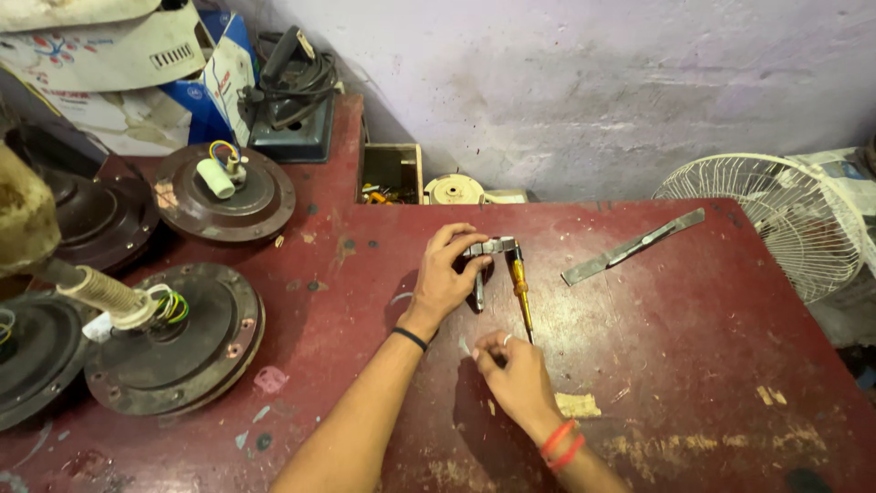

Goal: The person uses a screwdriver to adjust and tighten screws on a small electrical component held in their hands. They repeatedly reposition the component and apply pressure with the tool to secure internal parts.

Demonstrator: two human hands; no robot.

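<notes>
Slippage looks the likeliest trouble: left hand (444, 278) curls its fingers around a small metal bracket (491, 246) on the red table (693, 347), while right hand (516, 374) pinches something I cannot make out beside 1 yellow-handled screwdriver (521, 288), which might roll.
</notes>
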